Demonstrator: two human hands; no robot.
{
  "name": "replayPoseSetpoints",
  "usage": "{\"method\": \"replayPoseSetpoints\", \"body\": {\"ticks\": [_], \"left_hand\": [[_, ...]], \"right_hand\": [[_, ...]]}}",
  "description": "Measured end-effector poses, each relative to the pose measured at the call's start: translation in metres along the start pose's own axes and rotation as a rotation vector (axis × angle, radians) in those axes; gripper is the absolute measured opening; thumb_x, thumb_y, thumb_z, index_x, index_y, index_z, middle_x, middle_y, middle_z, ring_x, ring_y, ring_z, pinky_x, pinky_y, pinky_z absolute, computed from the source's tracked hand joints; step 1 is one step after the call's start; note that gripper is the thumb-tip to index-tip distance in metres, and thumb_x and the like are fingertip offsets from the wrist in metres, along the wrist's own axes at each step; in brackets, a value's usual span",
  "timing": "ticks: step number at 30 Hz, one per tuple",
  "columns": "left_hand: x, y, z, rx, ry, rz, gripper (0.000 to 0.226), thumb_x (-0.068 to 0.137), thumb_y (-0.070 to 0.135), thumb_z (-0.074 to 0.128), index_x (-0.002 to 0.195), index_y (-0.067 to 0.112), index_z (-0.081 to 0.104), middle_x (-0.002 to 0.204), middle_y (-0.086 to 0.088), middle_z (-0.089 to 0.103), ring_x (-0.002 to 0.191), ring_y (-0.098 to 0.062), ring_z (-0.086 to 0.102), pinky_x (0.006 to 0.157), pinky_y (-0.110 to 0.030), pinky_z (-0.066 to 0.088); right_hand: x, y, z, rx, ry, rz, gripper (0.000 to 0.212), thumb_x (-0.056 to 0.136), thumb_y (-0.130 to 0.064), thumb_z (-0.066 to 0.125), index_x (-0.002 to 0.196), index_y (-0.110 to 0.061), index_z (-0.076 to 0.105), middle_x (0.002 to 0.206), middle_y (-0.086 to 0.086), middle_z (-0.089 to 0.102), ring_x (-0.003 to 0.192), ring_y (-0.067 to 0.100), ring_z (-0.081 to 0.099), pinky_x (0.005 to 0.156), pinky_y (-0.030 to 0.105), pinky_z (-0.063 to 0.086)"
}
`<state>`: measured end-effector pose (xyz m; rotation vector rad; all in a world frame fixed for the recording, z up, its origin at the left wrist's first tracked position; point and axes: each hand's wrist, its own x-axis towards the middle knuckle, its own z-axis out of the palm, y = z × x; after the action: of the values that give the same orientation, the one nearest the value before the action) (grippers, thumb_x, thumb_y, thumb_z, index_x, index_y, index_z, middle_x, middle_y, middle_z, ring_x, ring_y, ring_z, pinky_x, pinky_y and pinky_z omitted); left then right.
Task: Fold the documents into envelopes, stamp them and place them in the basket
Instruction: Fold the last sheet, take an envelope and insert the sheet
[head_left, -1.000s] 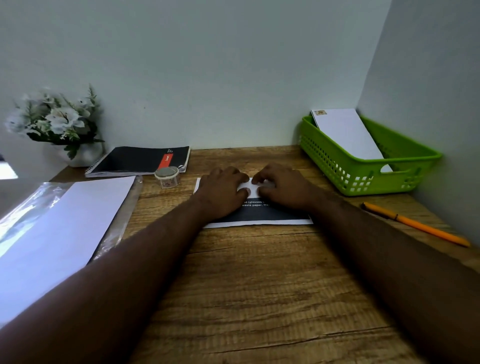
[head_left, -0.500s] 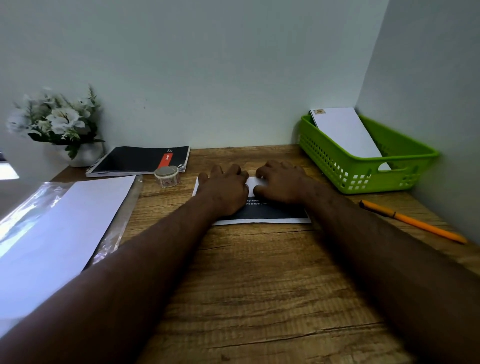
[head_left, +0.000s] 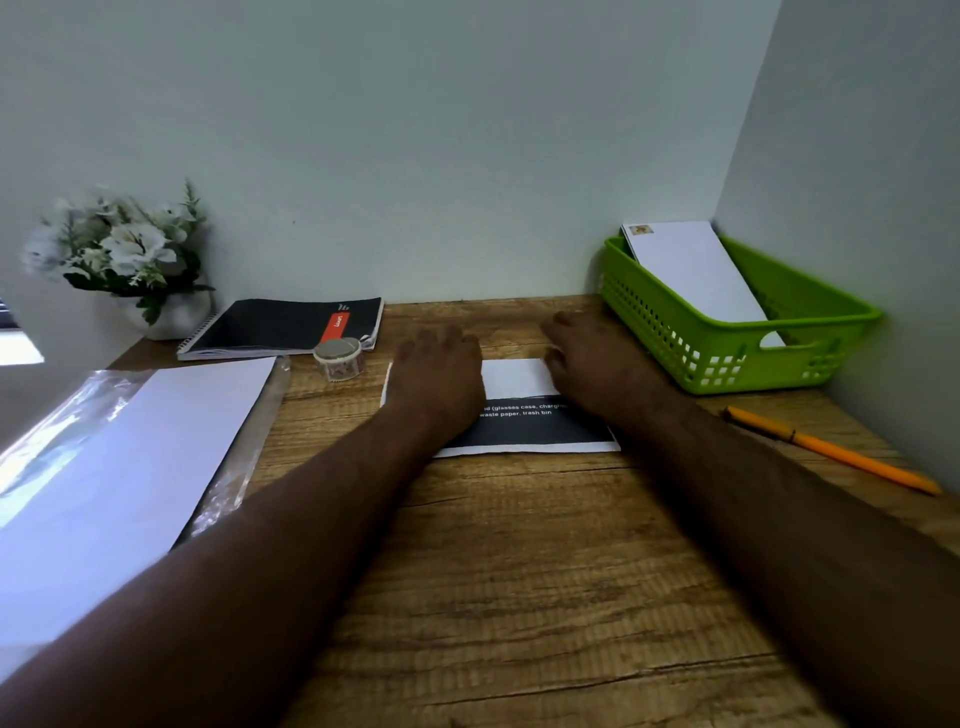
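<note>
Reading, seemingly, "waste paper, trash bin": document.

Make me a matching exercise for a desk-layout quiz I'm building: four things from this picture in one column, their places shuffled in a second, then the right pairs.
Things:
1. stamped envelope
2. pencil
3. tape roll
4. folded document

Places:
A. under both hands
B. in front of the notebook
C. leaning in the green basket
D. on the desk, near side of the basket

Pairs: 1-C, 2-D, 3-B, 4-A
</note>
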<state>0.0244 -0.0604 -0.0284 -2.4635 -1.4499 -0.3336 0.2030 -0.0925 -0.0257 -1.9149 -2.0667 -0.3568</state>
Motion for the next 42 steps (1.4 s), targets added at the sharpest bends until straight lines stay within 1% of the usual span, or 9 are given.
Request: {"method": "replayPoseSetpoints", "body": {"ticks": [2, 5, 9, 18, 23, 29, 33, 38, 42], "left_hand": [[0.002, 0.004, 0.007, -0.147, 0.041, 0.070, 0.043, 0.099, 0.028, 0.038, 0.139, 0.014, 0.043, 0.143, -0.011, 0.045, 0.129, -0.029, 0.043, 0.106, -0.041, 0.033], [0.002, 0.007, 0.010, -0.328, -0.175, 0.114, 0.051, 0.104, 0.034, 0.027, 0.150, 0.012, 0.026, 0.157, -0.009, 0.025, 0.145, -0.024, 0.021, 0.117, -0.039, 0.017], [0.003, 0.004, 0.006, -0.287, -0.383, 0.104, 0.058, 0.103, 0.046, 0.015, 0.153, 0.017, 0.011, 0.161, -0.002, 0.008, 0.148, -0.020, 0.007, 0.119, -0.047, 0.007], [-0.002, -0.028, 0.001, -0.221, -0.528, -0.048, 0.069, 0.100, 0.054, 0.018, 0.153, 0.014, -0.001, 0.161, -0.005, -0.007, 0.148, -0.021, -0.002, 0.119, -0.049, 0.008], [-0.008, -0.046, -0.007, -0.224, -0.412, 0.016, 0.064, 0.097, 0.054, 0.033, 0.150, 0.019, 0.022, 0.159, -0.005, 0.018, 0.142, -0.025, 0.026, 0.114, -0.046, 0.026], [-0.001, -0.049, -0.007, -0.350, -0.299, -0.024, 0.064, 0.077, 0.068, 0.058, 0.132, 0.036, 0.045, 0.138, 0.000, 0.044, 0.127, -0.022, 0.042, 0.105, -0.047, 0.034], [-0.003, -0.046, -0.010, -0.511, -0.281, -0.010, 0.055, 0.076, 0.059, 0.067, 0.122, 0.031, 0.055, 0.114, 0.005, 0.054, 0.101, -0.011, 0.051, 0.084, -0.029, 0.040], [-0.002, -0.048, -0.014, -0.623, -0.252, 0.011, 0.041, 0.073, 0.043, 0.079, 0.107, 0.021, 0.068, 0.095, 0.007, 0.058, 0.088, -0.007, 0.054, 0.070, -0.021, 0.042], [-0.001, -0.046, -0.014, -0.636, 0.118, 0.153, 0.019, 0.075, 0.027, 0.078, 0.092, 0.023, 0.071, 0.079, 0.013, 0.055, 0.077, -0.004, 0.050, 0.076, -0.027, 0.034]], "right_hand": [[-0.001, -0.013, 0.005, 0.187, -0.197, -0.048, 0.048, 0.101, -0.031, 0.037, 0.143, -0.007, 0.035, 0.151, 0.013, 0.033, 0.140, 0.028, 0.029, 0.114, 0.036, 0.023], [0.000, -0.017, 0.011, 0.119, -0.370, -0.060, 0.056, 0.103, -0.040, 0.024, 0.149, -0.010, 0.022, 0.157, 0.011, 0.021, 0.143, 0.027, 0.021, 0.115, 0.038, 0.020], [0.004, -0.015, 0.009, 0.056, -0.451, -0.037, 0.056, 0.103, -0.041, 0.019, 0.152, -0.013, 0.011, 0.160, 0.008, 0.009, 0.147, 0.025, 0.010, 0.117, 0.039, 0.012], [0.003, -0.006, 0.006, 0.034, -0.534, 0.044, 0.062, 0.099, -0.055, 0.013, 0.152, -0.026, 0.000, 0.160, -0.008, -0.003, 0.147, 0.012, -0.002, 0.114, 0.058, -0.008], [0.001, 0.000, -0.002, 0.078, -0.530, 0.007, 0.061, 0.099, -0.055, 0.018, 0.152, -0.028, 0.006, 0.160, -0.010, 0.001, 0.147, 0.011, 0.001, 0.113, 0.060, -0.006], [0.007, 0.015, -0.003, 0.206, -0.401, 0.019, 0.053, 0.085, -0.063, 0.049, 0.132, -0.039, 0.045, 0.138, -0.007, 0.040, 0.132, 0.019, 0.036, 0.109, 0.054, 0.025], [0.010, 0.021, -0.008, 0.374, -0.429, -0.020, 0.048, 0.079, -0.053, 0.066, 0.121, -0.033, 0.056, 0.119, -0.006, 0.047, 0.113, 0.012, 0.046, 0.100, 0.033, 0.040], [0.008, 0.024, -0.008, 0.342, -0.386, -0.054, 0.063, 0.078, -0.055, 0.067, 0.135, -0.036, 0.046, 0.151, -0.006, 0.031, 0.139, 0.016, 0.026, 0.116, 0.043, 0.023], [0.004, 0.016, -0.014, 0.291, -0.224, -0.095, 0.068, 0.080, -0.051, 0.067, 0.140, -0.039, 0.037, 0.148, -0.009, 0.040, 0.137, 0.014, 0.033, 0.115, 0.043, 0.020]]}}
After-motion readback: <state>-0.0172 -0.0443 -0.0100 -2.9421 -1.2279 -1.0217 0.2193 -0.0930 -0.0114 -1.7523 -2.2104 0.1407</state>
